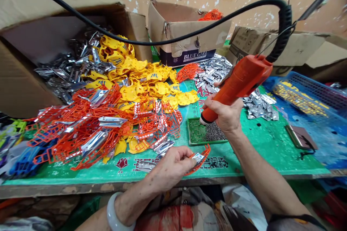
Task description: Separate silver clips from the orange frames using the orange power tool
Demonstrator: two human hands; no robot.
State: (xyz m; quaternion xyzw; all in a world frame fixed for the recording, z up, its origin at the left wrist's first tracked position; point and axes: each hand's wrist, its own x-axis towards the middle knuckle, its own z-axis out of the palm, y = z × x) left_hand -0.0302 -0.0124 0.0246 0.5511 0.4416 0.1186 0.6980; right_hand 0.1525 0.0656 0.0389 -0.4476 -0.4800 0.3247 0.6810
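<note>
My right hand (229, 115) is wrapped round an orange electric screwdriver (238, 83), tilted with its pale tip down at the green screw tray (189, 138). Small dark screws (215, 131) lie in that tray, mostly toward its right side. Near the table's front edge, my left hand (176, 166) pinches an orange plastic frame (204, 153) with a shiny silver piece (197, 157) against it. Left of the tray lies a heap of orange frames (73, 130) mixed with silver pieces. Yellow plastic parts (157, 83) are piled behind them.
A cardboard box (24, 72) spills silver pieces at the left; another box (189, 29) stands at the back. A black cable (151, 43) arches overhead to the screwdriver. At the right are a blue basket (320, 86) and a brown notebook-like item (300, 137).
</note>
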